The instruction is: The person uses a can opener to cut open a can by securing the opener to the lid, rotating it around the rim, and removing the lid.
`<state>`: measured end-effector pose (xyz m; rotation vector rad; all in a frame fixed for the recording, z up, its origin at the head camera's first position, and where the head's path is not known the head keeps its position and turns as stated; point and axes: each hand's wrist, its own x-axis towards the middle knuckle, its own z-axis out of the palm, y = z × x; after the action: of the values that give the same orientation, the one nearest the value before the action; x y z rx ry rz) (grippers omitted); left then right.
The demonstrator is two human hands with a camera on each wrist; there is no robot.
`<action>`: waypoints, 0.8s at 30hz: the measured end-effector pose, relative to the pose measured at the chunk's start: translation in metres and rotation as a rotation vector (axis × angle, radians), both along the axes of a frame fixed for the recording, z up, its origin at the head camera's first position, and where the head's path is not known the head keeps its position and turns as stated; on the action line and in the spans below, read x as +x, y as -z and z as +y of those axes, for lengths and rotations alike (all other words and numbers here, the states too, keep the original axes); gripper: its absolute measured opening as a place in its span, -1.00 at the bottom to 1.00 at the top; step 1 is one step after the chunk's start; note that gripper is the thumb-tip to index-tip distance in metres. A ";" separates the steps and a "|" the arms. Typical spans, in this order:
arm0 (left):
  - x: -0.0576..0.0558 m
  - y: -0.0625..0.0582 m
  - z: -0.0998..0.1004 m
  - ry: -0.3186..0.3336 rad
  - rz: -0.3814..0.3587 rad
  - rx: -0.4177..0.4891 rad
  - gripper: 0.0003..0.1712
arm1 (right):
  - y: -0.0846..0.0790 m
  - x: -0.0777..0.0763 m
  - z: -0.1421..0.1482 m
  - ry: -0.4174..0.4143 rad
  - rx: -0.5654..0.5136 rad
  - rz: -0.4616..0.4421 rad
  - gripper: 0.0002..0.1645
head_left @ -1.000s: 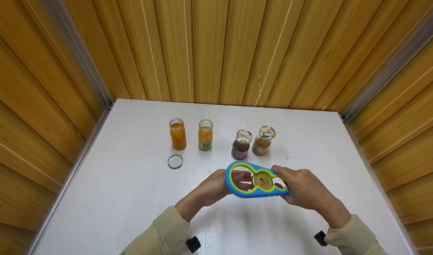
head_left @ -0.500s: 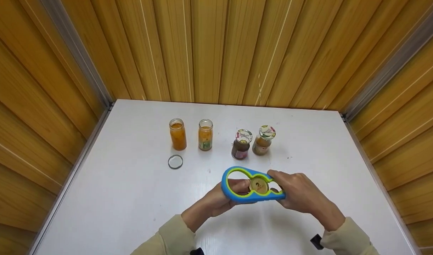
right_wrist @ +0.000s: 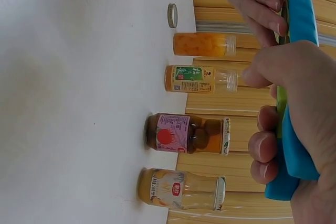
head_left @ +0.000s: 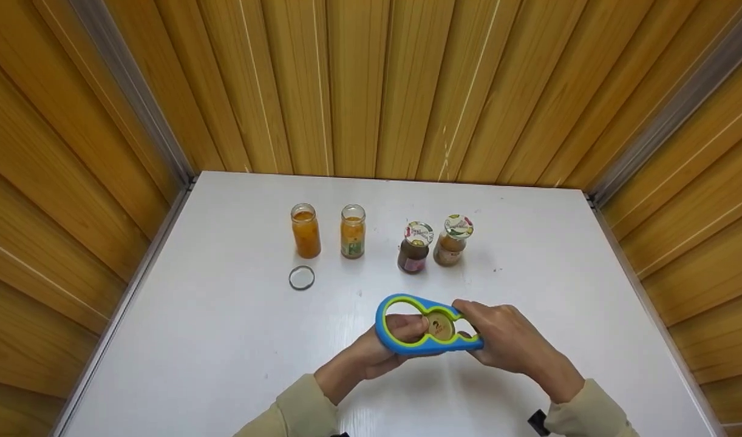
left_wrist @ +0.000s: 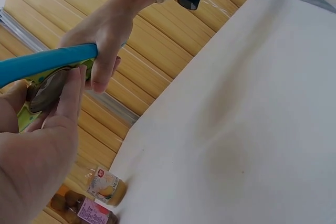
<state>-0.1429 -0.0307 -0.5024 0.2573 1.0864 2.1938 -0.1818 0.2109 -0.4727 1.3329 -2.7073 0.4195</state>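
Observation:
My right hand (head_left: 504, 337) grips the narrow end of a blue and green jar opener (head_left: 430, 348), raised over the table. A gold jar lid (head_left: 440, 326) sits in one of the opener's middle notches, with printed marks on its top. From beneath and behind the opener, my left hand (head_left: 377, 352) pinches this lid, its thumb showing through the large ring. In the left wrist view, fingers (left_wrist: 69, 94) press against the lid's edge (left_wrist: 50, 90). Part of the left hand is hidden behind the opener.
Two lidless glass jars with orange contents, a left jar (head_left: 306, 238) and a labelled jar (head_left: 352, 238), stand farther back. A loose lid (head_left: 302, 278) lies before them. A dark jar (head_left: 412, 257) and a pale jar (head_left: 449, 250), both lidded, stand right of these. Wood-look panels (head_left: 371, 91) surround the white table.
Both hands, with the opener and lid, have come slightly nearer the person and to the left. The left fingers have closed onto the lid, thumb now at its rim. The jars have not moved.

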 end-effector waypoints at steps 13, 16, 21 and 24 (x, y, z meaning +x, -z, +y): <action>0.000 0.004 -0.003 -0.001 -0.043 -0.015 -0.55 | 0.004 0.001 -0.001 0.025 0.018 -0.024 -0.19; 0.000 0.008 -0.004 -0.024 -0.062 -0.030 -0.56 | 0.005 0.001 0.000 0.023 0.010 -0.011 -0.17; 0.000 0.019 -0.010 -0.088 -0.099 -0.087 -0.58 | 0.007 0.001 0.005 0.037 -0.008 0.020 -0.16; -0.002 0.027 -0.016 -0.109 -0.115 -0.125 -0.62 | 0.008 0.001 0.009 0.059 -0.007 0.021 -0.14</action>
<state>-0.1452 -0.0469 -0.5297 0.0170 1.1917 2.1955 -0.1805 0.2202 -0.4810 1.2446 -2.7177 0.4065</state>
